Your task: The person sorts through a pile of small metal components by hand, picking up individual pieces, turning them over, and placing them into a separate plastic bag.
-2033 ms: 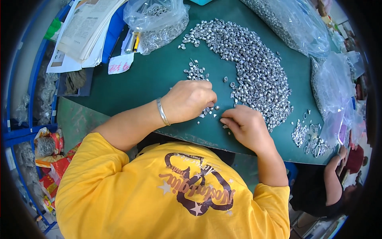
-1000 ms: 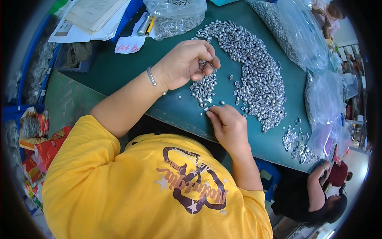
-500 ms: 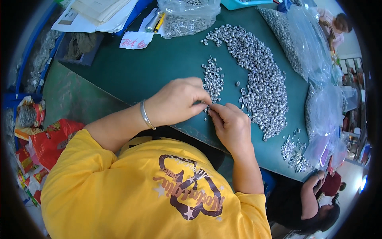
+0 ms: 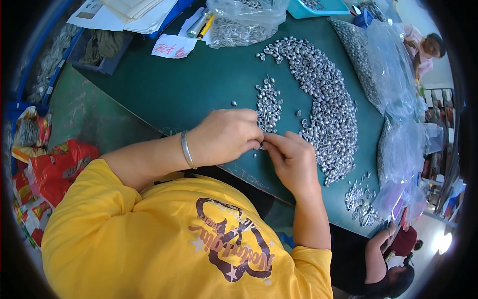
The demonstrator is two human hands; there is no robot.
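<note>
Fingertips meeting, my left hand (image 4: 230, 135) and my right hand (image 4: 293, 158) pinch a small dark piece between them, close to the table's near edge. Its kind is too small and hidden to make out. Just beyond the fingers lies a small pile of silver metal cups (image 4: 269, 105), rounded and hollow. A much larger curved heap of the same shiny pieces (image 4: 328, 104) spreads to the right. One lone silver piece (image 4: 234, 103) rests on the table left of the small pile, beyond my left hand.
On the green table (image 4: 184, 84) stand a clear bag of metal rings (image 4: 239, 31), a turquoise tray (image 4: 318, 11) and a yellow pen (image 4: 205, 27). Filled plastic bags (image 4: 356, 55) line the right side, near flat metal pieces (image 4: 362, 203). Other people (image 4: 371, 259) sit to the right.
A lone silver piece now shows on the table beyond my left hand. Both hands stay together in a pinch, and the whole view has shifted slightly.
</note>
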